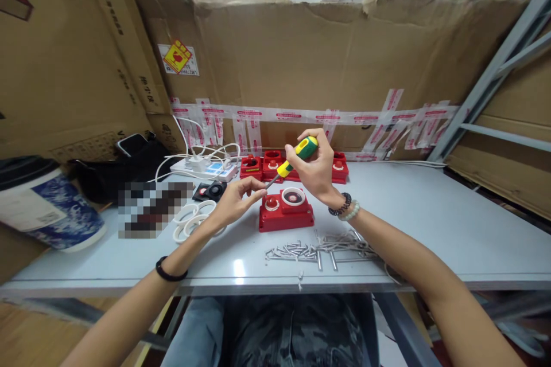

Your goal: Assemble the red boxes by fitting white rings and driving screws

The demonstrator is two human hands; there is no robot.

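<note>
Cardboard walls patched with printed tape close in the pale desk [430,212] where you work. Your right hand [316,169] has its fingers wrapped tight around the green-and-yellow handle of a screwdriver [297,156], held raised above the desk with the shaft slanting down and left. Your left hand [236,199] pinches thumb and forefinger narrowly together right at the shaft's tip; whether a screw sits between them is too small to tell. Both forearms reach up from the near edge, wrists lifted, a black band on the left, bead bracelets on the right. Just below the hands lies a red housing [286,210], more red housings [267,165] behind it. Loose screws [318,248] lie near your right forearm, white rings [193,219] beside your left.
</note>
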